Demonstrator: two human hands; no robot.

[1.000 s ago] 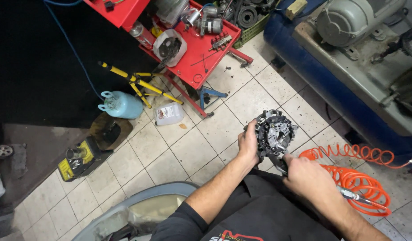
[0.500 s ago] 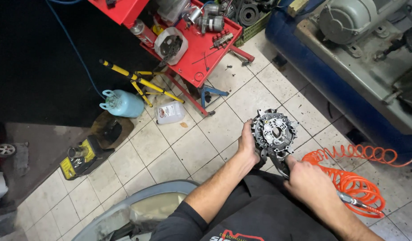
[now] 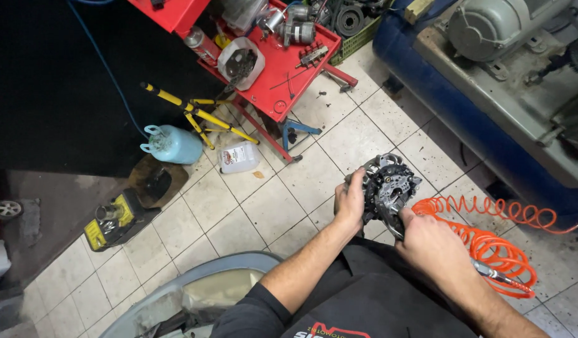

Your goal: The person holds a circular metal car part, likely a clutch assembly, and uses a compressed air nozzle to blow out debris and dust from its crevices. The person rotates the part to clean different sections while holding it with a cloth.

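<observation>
- Two hands grip one round metal car part (image 3: 389, 188): the left hand (image 3: 350, 203) wraps its side, the right hand (image 3: 430, 244) pinches its near edge.
- The part looks heavy and greasy; it could slip onto the hard tiles (image 3: 270, 206).
- Right of the part lies a curly orange hose (image 3: 495, 241).

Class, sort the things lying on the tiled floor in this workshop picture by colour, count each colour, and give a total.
Orange: 1, the coiled orange air hose
Light blue: 1, the light blue gas cylinder
Clear white: 1, the translucent plastic jug
Yellow and black: 2, the folded striped tripod and the small yellow and black device
Total: 5
</observation>
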